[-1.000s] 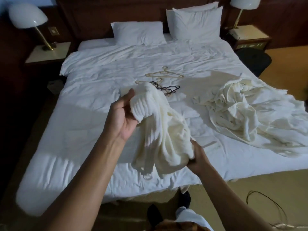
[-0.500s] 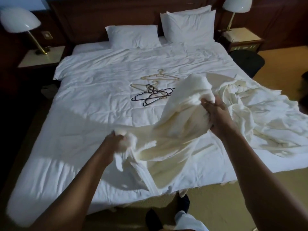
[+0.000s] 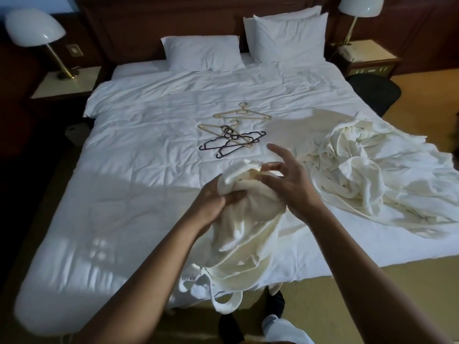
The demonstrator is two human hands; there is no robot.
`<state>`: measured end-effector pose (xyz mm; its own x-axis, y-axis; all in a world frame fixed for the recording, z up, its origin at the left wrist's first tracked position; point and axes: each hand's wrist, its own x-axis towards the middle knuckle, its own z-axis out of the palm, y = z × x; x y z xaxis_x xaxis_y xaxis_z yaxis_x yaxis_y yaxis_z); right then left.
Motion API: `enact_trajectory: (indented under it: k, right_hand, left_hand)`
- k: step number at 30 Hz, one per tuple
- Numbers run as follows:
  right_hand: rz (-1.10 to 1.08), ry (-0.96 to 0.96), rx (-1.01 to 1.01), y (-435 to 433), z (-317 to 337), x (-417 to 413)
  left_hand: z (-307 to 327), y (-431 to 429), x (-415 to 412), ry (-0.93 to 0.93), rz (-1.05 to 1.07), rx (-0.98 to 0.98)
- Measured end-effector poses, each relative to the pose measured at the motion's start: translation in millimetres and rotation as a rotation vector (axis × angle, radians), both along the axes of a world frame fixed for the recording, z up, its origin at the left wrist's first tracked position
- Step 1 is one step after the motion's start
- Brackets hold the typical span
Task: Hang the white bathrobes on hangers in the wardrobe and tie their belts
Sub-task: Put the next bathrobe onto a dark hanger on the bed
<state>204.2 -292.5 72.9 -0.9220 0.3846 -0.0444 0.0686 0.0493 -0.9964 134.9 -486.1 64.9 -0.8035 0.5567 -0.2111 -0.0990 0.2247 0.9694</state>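
Observation:
A cream-white bathrobe (image 3: 244, 242) hangs bunched over the foot of the bed, its belt loop dangling low. My left hand (image 3: 213, 204) grips the top of the bundle. My right hand (image 3: 288, 182) rests against the same fabric with its fingers spread. A second crumpled bathrobe (image 3: 372, 175) lies on the bed's right side. Several hangers (image 3: 233, 136), some gold and some black, lie in a loose pile at the middle of the bed.
The white bed (image 3: 124, 194) fills the view, with pillows (image 3: 248, 48) at the headboard. Nightstands with lamps (image 3: 37, 33) stand on both sides. A dark chair (image 3: 375, 95) sits at the right. Carpet (image 3: 372, 294) lies beyond the bed's foot.
My hands, spread wide with the robe stretched between them, have come together at its top. The robe is bunched again and my right hand has loosened its hold.

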Motion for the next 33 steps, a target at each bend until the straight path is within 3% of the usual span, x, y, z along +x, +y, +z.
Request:
enact_trajectory:
  k: [4,8,11,16,21,23,28,33]
  right_hand:
    - [-0.111,-0.223,0.274,21,-17,14]
    - [-0.194,-0.254,0.469,36,-25,26]
    - [-0.278,-0.235,0.505,42,-21,20]
    - [-0.087,-0.296,0.772,45,-24,29]
    - [0.194,-0.604,1.088,53,-84,52]
    - [0.184,-0.669,1.152,52,-93,58]
    - [-0.065,-0.562,0.888,64,-66,63]
    - [-0.317,-0.375,0.400,84,-14,55]
  left_hand:
    - [4,-20,-27,-0.292,0.272,0.277]
    - [6,-37,-47,-0.220,0.338,0.239]
    - [3,-36,-46,-0.260,0.349,0.261]
    - [20,-40,-54,-0.385,0.444,0.491]
    - [48,-51,-77,-0.345,0.506,0.614]
    - [54,-47,-80,-0.331,0.491,0.580]
    - [27,-52,-86,-0.376,0.580,0.400]
    - [-1,-68,-102,-0.394,0.593,0.305]
